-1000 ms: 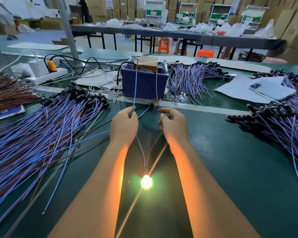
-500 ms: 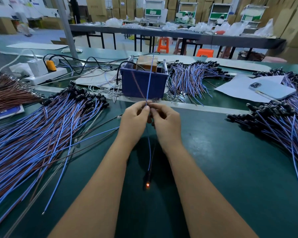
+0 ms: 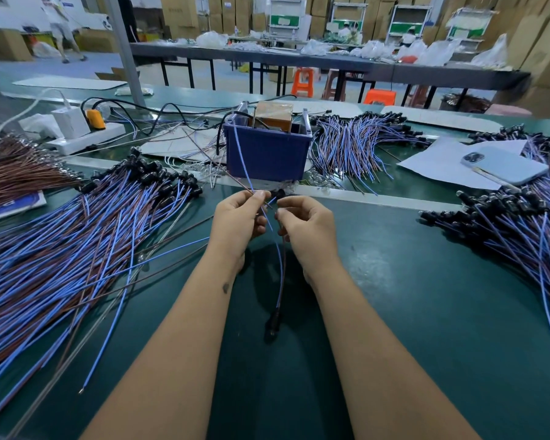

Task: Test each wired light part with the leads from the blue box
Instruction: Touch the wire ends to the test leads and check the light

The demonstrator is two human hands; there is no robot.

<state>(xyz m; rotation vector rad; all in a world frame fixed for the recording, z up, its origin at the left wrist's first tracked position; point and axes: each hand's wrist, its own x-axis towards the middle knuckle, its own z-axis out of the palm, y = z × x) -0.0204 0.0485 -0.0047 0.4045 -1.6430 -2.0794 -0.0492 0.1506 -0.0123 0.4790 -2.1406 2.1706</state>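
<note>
A blue box [image 3: 267, 152] stands at the middle of the green table, with a blue lead [image 3: 240, 154] and a brown lead running down from it to my hands. My left hand [image 3: 238, 222] pinches those leads just in front of the box. My right hand [image 3: 308, 228] holds the blue and brown wires of a light part [image 3: 272, 322], whose dark bulb end hangs unlit below my hands. A small black part [image 3: 278, 194] shows between my fingertips.
A big heap of blue and brown wired parts [image 3: 61, 249] covers the left. Further heaps lie at the right [image 3: 515, 230] and behind the box [image 3: 356, 144]. A phone [image 3: 505, 165] rests on paper at right. A white power strip [image 3: 86, 138] sits at back left.
The bulb shone bright one second ago, faded to a faint glow, and is now dark. My hands came together at the leads and have since drawn slightly apart.
</note>
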